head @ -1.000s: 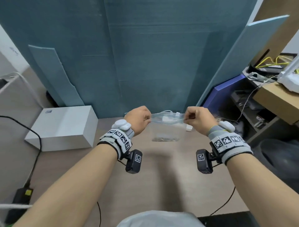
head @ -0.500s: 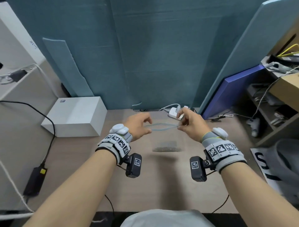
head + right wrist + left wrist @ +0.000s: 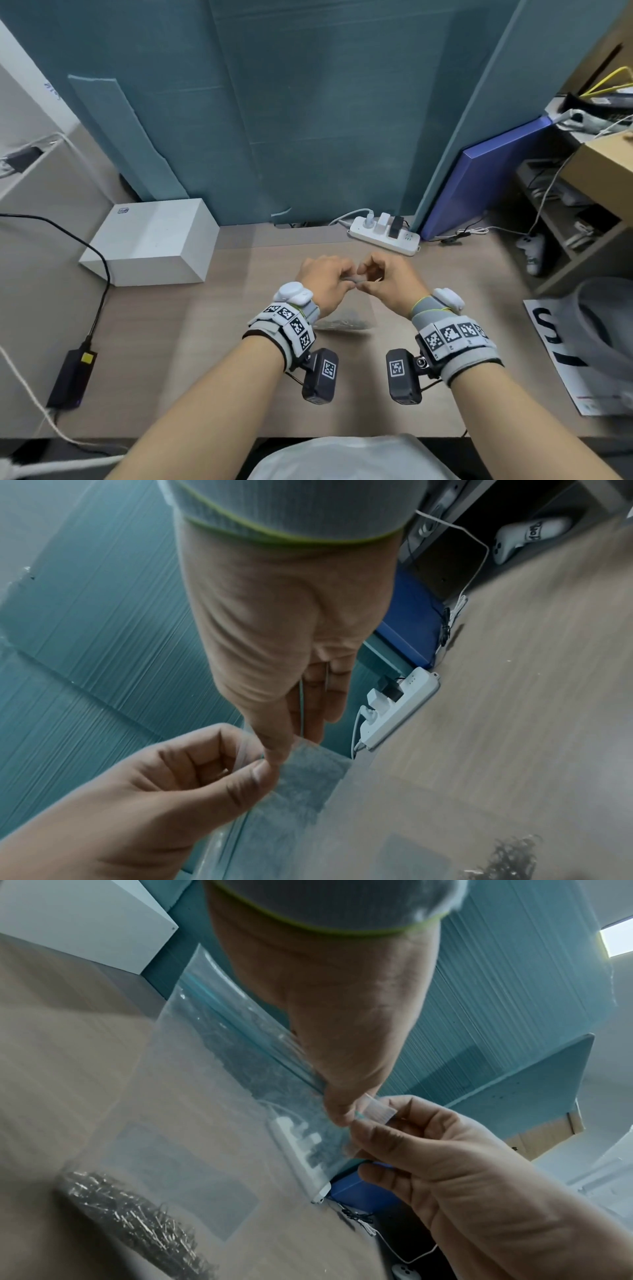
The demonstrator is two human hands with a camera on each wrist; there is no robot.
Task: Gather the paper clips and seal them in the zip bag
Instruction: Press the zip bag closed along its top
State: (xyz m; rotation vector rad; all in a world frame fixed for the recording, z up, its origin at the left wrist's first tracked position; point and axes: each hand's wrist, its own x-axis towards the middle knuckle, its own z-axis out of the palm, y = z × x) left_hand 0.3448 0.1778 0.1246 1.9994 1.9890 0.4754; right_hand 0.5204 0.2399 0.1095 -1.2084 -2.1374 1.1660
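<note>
A clear zip bag [image 3: 205, 1096] with a blue zip strip hangs over the wooden table [image 3: 205, 359]. Its top edge is pinched between both my hands. A heap of silver paper clips [image 3: 137, 1226] lies in the bottom of the bag, also seen as paper clips [image 3: 342, 323] in the head view and paper clips [image 3: 514, 859] in the right wrist view. My left hand [image 3: 344, 279] and my right hand [image 3: 368, 277] are almost touching. Each pinches the zip strip with thumb and forefinger. The left hand [image 3: 337, 1112] meets the right hand [image 3: 377, 1131] at the strip's right end.
A white box [image 3: 150, 243] stands at the back left. A white power strip [image 3: 383, 233] with plugs lies at the back centre. A black adapter [image 3: 72, 377] and its cables lie at the left edge. A blue board [image 3: 479, 185] and shelves stand to the right.
My hands were apart at the bag's two top corners; they have come together along the zip strip. The bag has come down closer to the table.
</note>
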